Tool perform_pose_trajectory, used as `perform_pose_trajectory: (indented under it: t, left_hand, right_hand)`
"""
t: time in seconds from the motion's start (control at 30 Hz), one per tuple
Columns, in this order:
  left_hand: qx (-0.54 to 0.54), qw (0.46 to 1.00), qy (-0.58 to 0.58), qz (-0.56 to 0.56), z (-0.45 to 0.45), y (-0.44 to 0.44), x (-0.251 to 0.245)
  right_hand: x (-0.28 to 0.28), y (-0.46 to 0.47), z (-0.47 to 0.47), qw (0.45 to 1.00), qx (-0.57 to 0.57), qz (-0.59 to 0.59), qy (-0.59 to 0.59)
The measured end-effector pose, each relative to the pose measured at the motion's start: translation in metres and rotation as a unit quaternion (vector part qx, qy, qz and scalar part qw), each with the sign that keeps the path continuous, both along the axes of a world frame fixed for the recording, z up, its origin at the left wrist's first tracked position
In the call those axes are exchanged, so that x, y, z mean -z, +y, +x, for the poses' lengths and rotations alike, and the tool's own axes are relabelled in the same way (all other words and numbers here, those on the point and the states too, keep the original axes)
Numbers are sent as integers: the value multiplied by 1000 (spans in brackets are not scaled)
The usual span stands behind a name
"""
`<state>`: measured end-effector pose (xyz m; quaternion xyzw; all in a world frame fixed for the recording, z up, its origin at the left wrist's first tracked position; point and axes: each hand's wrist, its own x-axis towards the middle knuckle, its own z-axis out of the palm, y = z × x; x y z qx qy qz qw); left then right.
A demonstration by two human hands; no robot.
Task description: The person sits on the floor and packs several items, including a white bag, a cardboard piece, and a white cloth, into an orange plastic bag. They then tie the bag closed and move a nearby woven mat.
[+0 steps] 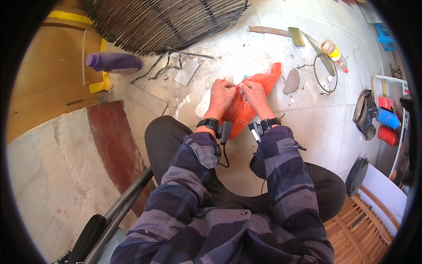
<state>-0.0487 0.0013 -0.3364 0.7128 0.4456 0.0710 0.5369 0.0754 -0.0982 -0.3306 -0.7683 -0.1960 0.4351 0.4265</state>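
Both hands are together in front of my knees, working at a red plastic bag. My left hand pinches the bag's gathered part between thumb and fingers. From the other side, my right hand grips the same spot, its fingertips almost touching the left ones. One crumpled end of the bag spreads up to the right, and another part hangs down between my wrists. A white thing lies partly hidden behind my left wrist; I cannot tell what it is. What the bag holds, if anything, is hidden.
A purple plastic bottle lies at the left, below a large woven basket. Black strips and a grey tile piece lie on the floor. To the right are a flat stone, a wire ring and a jar.
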Motion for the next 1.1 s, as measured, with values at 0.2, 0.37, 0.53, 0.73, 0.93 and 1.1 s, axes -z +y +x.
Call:
perform_pose_trajectory:
  t: [0.2,0.37,0.53,0.73,0.93,1.1]
  left_hand:
    - [-37,992,-102,-72,0,-16,12]
    - [-43,987,-154,-7,6,-31,8]
    - [-26,981,-166,93,12,-40,5]
    - [-101,988,-105,-46,12,-41,10]
    - [-155,965,-114,-180,8,-38,10]
    - [-117,982,-147,5,6,-42,7]
  right_hand:
    - [-9,-3,11,995,-27,14,-93]
    - [-15,-6,14,997,22,72,-14]
    - [-19,-6,13,996,38,45,-60]
    - [-23,-4,6,997,47,15,-65]
    - [-13,2,-9,993,67,18,-99]
    - [3,4,1,992,92,22,-79]
